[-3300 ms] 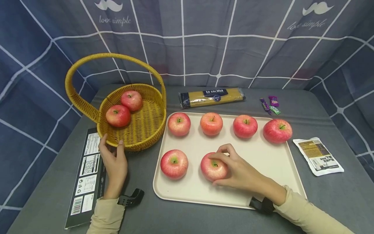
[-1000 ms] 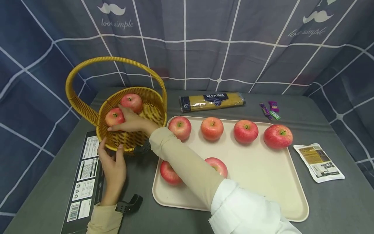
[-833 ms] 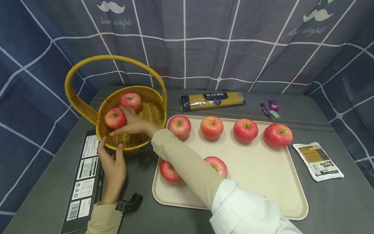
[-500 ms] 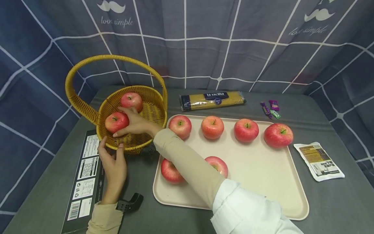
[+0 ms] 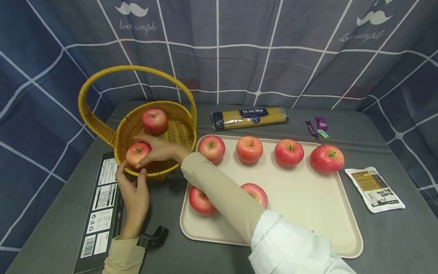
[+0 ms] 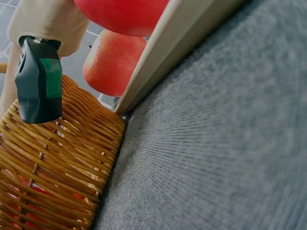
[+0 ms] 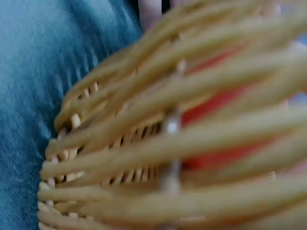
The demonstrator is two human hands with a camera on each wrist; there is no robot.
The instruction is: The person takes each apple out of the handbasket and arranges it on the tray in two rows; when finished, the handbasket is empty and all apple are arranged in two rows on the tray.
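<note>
A yellow wicker basket (image 5: 178, 167) with a tall handle stands at the left. Inside, my right hand (image 5: 158, 149) grips a red apple (image 5: 134, 153) between thumb and fingers, close to the near rim. Another apple (image 5: 155, 121) lies farther back in the basket. My left hand (image 5: 134, 196) holds the near rim, thumb and forefinger spread apart on it. The basket's weave (image 7: 144, 158) fills much of the right wrist view, with red apple (image 7: 211, 124) showing through gaps. The left wrist view shows the basket's side (image 6: 62, 153), but neither hand's fingertips.
Several apples (image 5: 289, 153) sit on a cream tray (image 5: 308, 213); my right forearm crosses it and partly covers two. A pasta packet (image 5: 251, 118), wrapped candies (image 5: 316, 128) and a foil pouch (image 5: 374, 189) lie around it. A black box (image 5: 99, 213) lies beside my left arm.
My right hand has left an apple on the tray and reached into the basket. There it has shifted the front apple towards the near rim, away from the other. My left hand stays put.
</note>
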